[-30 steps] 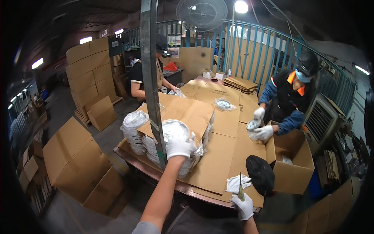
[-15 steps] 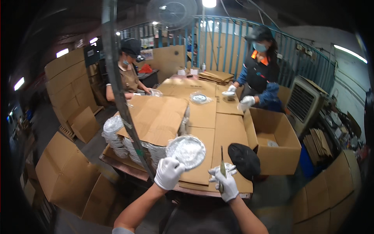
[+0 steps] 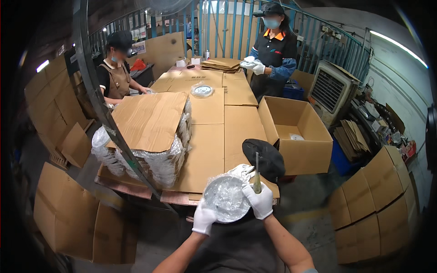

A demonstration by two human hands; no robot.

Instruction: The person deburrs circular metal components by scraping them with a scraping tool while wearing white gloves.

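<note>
The left hand grips the film-wrapped disc at its 7 o'clock rim; the right hand, closed around a slim tool, meets it near 3. With the disc by the table's near edge, best keep the tool's tip toward 12, clear of the film.

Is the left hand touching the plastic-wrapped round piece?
Touching: the head view shows the left hand in its white glove gripping the plastic-wrapped round piece at its lower-left rim.
</note>
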